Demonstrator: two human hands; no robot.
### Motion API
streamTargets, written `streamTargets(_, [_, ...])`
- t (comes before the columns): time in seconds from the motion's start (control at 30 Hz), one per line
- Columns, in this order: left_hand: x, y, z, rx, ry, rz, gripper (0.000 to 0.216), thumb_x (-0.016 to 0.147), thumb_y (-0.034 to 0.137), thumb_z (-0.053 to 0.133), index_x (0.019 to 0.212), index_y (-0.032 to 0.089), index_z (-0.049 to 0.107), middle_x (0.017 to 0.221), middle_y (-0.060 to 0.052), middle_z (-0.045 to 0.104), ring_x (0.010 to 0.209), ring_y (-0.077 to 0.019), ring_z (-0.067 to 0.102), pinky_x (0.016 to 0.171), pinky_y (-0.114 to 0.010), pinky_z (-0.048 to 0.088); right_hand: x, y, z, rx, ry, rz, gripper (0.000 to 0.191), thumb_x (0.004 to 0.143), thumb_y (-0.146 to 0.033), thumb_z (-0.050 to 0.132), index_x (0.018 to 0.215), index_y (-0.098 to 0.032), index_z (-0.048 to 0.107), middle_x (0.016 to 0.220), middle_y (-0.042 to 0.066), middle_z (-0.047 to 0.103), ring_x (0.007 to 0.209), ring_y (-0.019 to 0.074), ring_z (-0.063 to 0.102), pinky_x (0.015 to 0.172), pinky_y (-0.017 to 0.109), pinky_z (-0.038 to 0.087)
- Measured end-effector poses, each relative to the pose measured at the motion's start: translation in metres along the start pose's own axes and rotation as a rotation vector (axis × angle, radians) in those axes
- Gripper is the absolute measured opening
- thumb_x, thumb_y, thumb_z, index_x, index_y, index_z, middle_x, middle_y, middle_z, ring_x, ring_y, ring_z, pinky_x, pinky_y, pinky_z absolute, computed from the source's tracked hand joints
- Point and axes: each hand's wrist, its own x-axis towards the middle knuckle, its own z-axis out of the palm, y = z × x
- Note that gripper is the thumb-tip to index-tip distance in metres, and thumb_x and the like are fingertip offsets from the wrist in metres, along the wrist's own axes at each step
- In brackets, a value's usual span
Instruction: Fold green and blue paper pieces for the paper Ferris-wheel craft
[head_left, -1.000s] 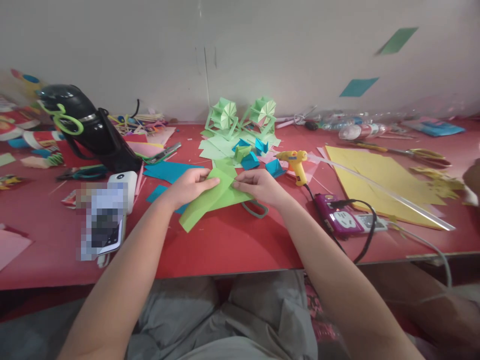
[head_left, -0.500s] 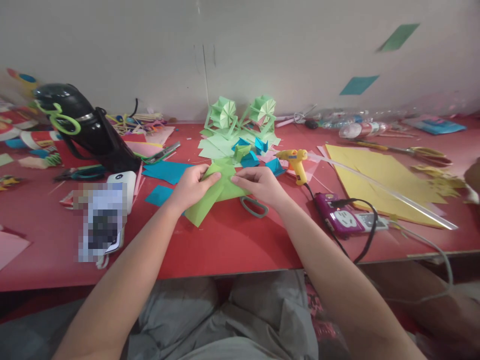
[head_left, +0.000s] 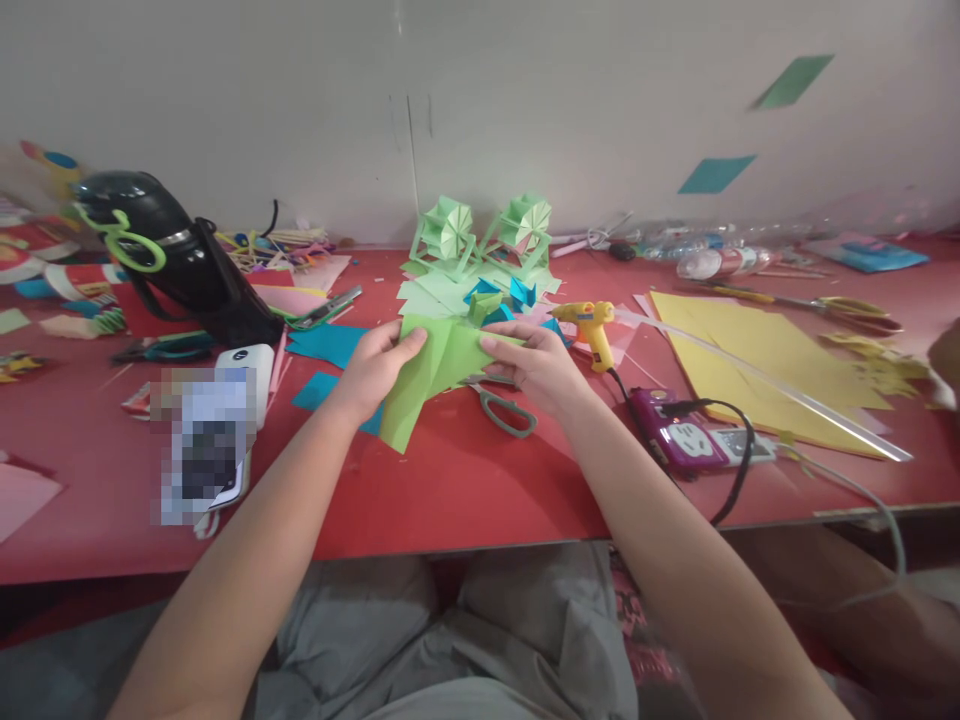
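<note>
Green paper (head_left: 431,365) is located between the two hands, over the red table (head_left: 465,505). Left hand (head_left: 375,372): pinching the left portion, thumb on the upper face. Right hand (head_left: 546,368): thumb against the right portion, fingers partly spread. Orientation: the darker flap's long axis runs from near the left thumb toward the person's body, slanting slightly left; the left hand is nearer to it. Scissors (head_left: 517,405) lie just nearside of the right hand. From here I cannot tell whether flap and sheet are one piece.
</note>
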Motion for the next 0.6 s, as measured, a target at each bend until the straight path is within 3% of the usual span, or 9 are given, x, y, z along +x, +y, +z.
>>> streamTargets(0.2, [0.001, -0.008, 0.009, -0.165, -0.011, 0.035, 0.045, 0.083, 0.054, 0.070, 0.111, 0.019, 0.068, 0.099, -0.007, 0.075, 0.094, -0.0243, 0.070, 0.081, -0.034, 0.055, 0.001, 0.005, 0.006, 0.087, 0.022, 0.079, 0.042, 0.053, -0.040, 0.094, 0.069, -0.018, 0.062, 0.068, 0.000, 0.069, 0.063, 0.0137, 0.070, 0.065, 0.026, 0.063])
streamTargets(0.4, [-0.003, 0.000, 0.012, -0.231, -0.091, 0.000, 0.042, 0.082, 0.049, 0.072, 0.110, 0.018, 0.068, 0.102, -0.009, 0.074, 0.097, -0.0263, 0.070, 0.082, -0.036, 0.055, 0.000, 0.009, 0.010, 0.038, 0.016, 0.021, 0.041, 0.056, -0.043, 0.092, 0.080, -0.016, 0.072, 0.076, 0.004, 0.074, 0.063, 0.0158, 0.070, 0.070, 0.032, 0.064])
streamTargets(0.6, [0.001, 0.007, 0.001, -0.238, -0.052, -0.112, 0.047, 0.079, 0.061, 0.062, 0.100, 0.018, 0.069, 0.082, -0.008, 0.074, 0.087, -0.0298, 0.072, 0.071, -0.039, 0.057, 0.003, 0.011, 0.007, -0.033, 0.104, -0.099, 0.034, 0.063, -0.040, 0.085, 0.086, -0.017, 0.074, 0.087, 0.007, 0.076, 0.072, 0.0183, 0.072, 0.069, 0.032, 0.062])
